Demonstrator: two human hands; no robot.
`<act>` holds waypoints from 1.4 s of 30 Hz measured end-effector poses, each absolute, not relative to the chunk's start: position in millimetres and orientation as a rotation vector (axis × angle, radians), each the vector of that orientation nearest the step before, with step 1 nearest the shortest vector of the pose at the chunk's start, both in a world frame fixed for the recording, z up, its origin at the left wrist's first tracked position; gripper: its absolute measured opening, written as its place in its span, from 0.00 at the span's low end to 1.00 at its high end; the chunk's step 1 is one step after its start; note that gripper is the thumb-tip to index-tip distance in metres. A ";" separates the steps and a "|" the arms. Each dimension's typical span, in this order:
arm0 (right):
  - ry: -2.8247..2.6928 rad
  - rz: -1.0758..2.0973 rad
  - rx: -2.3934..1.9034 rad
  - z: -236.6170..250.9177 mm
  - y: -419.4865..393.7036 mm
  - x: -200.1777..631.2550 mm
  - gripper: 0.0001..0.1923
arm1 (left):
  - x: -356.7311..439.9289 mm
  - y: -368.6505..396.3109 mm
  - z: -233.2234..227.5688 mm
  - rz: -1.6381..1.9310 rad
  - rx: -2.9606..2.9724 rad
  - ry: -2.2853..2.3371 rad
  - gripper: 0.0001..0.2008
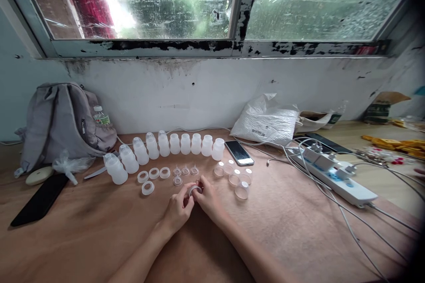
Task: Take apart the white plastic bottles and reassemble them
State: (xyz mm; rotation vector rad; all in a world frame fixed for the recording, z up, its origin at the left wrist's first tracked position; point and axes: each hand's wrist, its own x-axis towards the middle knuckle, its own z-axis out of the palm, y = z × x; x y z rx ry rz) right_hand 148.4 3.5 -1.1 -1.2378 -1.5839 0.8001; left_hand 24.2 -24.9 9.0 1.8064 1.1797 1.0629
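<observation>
Near the middle of the table, my left hand [180,207] and my right hand [207,198] meet, fingers closed around a white collar ring [195,189]. Whether a teat sits in that ring is hidden by my fingers. Just beyond lie several clear bottle teats [177,180]. Left of them are several loose white collar rings [148,188]. Clear dome caps [241,190] stand to the right of my hands. Frosted baby bottles [185,144] line up in an arc behind; the ones at the left end, such as the nearest bottle [115,169], have capped tops, the others are open-necked.
A phone [239,153] lies behind the caps. To the right, a power strip [335,177] trails several cables. A white plastic bag [265,119] leans on the wall. On the left are a grey backpack [63,119], a black pouch [40,201] and a crumpled clear bag [71,164].
</observation>
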 end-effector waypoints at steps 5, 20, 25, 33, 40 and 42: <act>-1.641 0.935 -1.107 11.0 -1.6 149.8 0.03 | 17.0 -15.2 7.9 1.164 1.690 1.339 0.13; -1.816 0.942 -1.038 17.2 -7.0 148.6 0.14 | 12.2 -11.9 9.2 1.099 1.348 1.170 0.18; -1.833 0.967 -0.981 15.8 -7.5 143.7 0.15 | 11.9 -6.3 2.9 1.211 1.344 1.257 0.18; -1.640 0.898 -1.010 8.7 -2.3 148.6 0.14 | 5.9 17.4 28.4 1.295 1.575 1.373 0.18; -1.434 0.832 -1.122 3.7 9.4 160.1 0.13 | -8.1 106.6 61.4 1.172 1.978 1.803 0.15; -1.432 0.844 -1.130 2.7 10.3 162.6 0.13 | -7.1 125.5 63.6 1.170 1.997 1.852 0.13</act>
